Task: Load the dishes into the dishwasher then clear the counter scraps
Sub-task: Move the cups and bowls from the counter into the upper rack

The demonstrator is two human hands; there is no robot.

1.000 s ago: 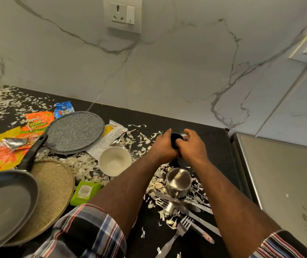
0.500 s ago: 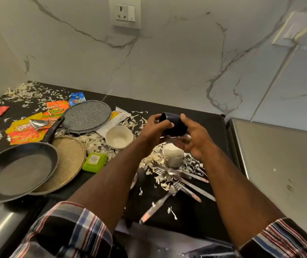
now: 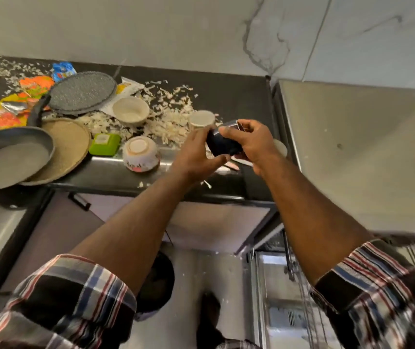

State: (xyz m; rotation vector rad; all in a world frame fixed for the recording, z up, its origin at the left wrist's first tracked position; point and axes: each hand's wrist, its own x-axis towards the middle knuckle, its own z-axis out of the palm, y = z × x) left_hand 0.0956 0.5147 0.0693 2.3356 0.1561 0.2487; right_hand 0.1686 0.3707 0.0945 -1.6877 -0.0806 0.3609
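Meanwhile, a dark cup (image 3: 222, 144) is held above the bench (image 3: 226, 94) edge, gripped on both sides by the curled fingers of the left hand (image 3: 196, 153) and right hand (image 3: 254, 142); it could be dropped if either grip slackens before the dishwasher is reached.

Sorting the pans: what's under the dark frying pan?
The dark frying pan overlaps a round tan woven mat, which shows along the pan's right side. What lies beneath the pan's middle is covered.

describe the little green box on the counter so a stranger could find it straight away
On the black counter, find the tan round plate partly under the dark frying pan. The green box lies flat just right of that plate, the only bright green thing there, with a pale label on top.
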